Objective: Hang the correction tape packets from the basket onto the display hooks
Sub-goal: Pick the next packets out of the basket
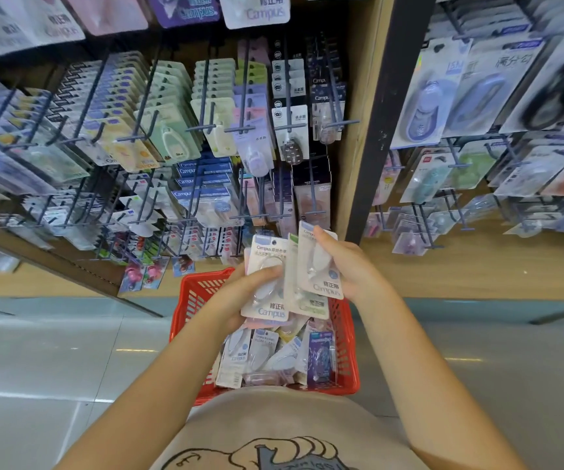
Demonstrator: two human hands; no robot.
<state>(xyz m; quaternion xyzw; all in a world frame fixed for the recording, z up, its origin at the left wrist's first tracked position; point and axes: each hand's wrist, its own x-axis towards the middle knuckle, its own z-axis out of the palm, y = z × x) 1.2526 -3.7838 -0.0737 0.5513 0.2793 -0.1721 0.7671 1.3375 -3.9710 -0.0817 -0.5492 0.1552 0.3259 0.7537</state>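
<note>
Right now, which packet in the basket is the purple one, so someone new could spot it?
Find the red basket on the floor under the two hands. Inside, along its right wall, stands the purple packet. Its deep purple card sets it apart from the white and pale packets beside it.

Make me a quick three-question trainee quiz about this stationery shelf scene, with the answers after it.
1. True or false: the red plastic basket of correction tape packets sits on the floor below the person's hands.
2. Which hand grips the white Campus packet with the blue dot: A) left hand, B) right hand, C) neither?
3. Fill in: the grey metal display hooks on the wooden shelving are mostly ____ with hanging packets.

Key: 1 true. 2 B; the left hand holds another white Campus packet beside it. 3 full.
</note>
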